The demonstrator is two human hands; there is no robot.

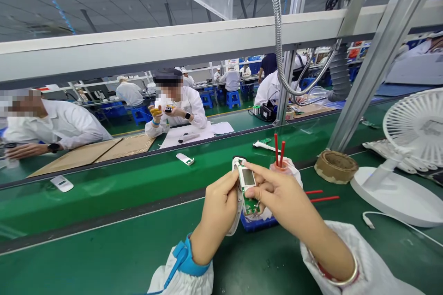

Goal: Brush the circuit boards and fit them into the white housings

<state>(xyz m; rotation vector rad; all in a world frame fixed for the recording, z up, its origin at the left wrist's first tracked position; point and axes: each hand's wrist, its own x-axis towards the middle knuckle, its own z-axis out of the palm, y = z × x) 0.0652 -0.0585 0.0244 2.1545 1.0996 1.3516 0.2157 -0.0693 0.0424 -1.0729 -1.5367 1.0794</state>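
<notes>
Both hands are up and working above the surface, out towards its far edge. The left hand has its fingers curled around a white shell, gripping it tilted upright. Over on the other side, the right hand is pinching a green circuit board, thumb low on the front, index finger up near the top of the little grey screen. Board and shell sit side by side, very close; whether the board is seated anywhere along its edge, I can't tell.

So the step in hand, by my reading, is matching board to shell, though going in or coming out is anyone's guess. The next move calls for steady alignment: left hand firm, right hand light, pressure kept off that screen.

Just behind the hands, a blue tray rests near the far edge, red sticks standing beyond it. Further right along that edge, a brown tape roll, then a white fan towards the right-hand end. Beyond the far edge, a white handset lies on the green belt.
</notes>
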